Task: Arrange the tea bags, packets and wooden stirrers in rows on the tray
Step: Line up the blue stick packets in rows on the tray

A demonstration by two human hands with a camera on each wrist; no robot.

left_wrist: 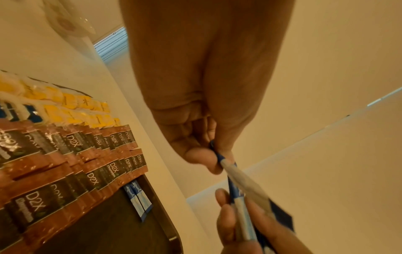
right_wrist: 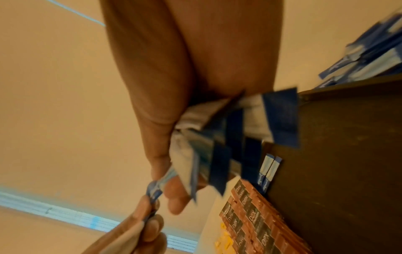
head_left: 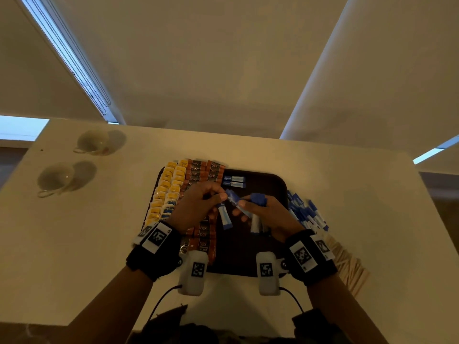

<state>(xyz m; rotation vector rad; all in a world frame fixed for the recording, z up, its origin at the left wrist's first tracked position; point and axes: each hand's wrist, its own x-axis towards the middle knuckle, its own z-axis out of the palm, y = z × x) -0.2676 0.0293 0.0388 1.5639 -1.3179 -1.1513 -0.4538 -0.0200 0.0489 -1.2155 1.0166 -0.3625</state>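
Note:
Over the dark brown tray (head_left: 268,184), both hands meet. My left hand (head_left: 219,197) pinches the end of a blue and white packet (head_left: 234,198), and another packet (head_left: 225,218) hangs below its fingers. The pinch (left_wrist: 217,155) shows close in the left wrist view. My right hand (head_left: 244,206) grips a bundle of blue packets (right_wrist: 230,135) and holds the same packet's other end. Two blue packets (head_left: 234,182) lie side by side at the tray's far edge. Yellow tea bags (head_left: 165,192) and brown D2X packets (head_left: 203,173) lie in columns on the left of the tray.
A loose pile of blue packets (head_left: 306,214) lies on the table right of the tray. Wooden stirrers (head_left: 347,265) lie nearer, beside my right wrist. Two glass cups (head_left: 93,142) (head_left: 56,178) stand at the far left.

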